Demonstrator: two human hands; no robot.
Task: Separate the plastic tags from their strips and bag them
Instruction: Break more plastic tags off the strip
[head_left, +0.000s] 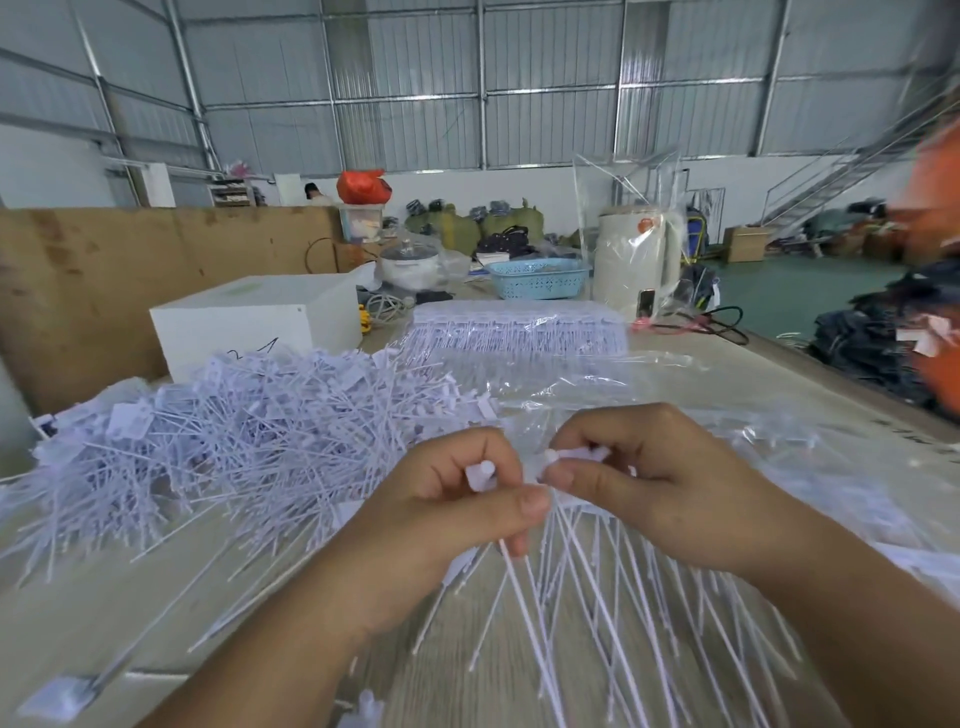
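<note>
At centre frame I see my left hand (462, 499) and right hand (623, 478) each pinching a strip of white tags (582, 587) whose stems fan downward, a loose tag pile (249, 436) at left.

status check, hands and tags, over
Left hand and right hand both pinch the tag strip. Loose tags piled left. Nothing in the way.
</note>
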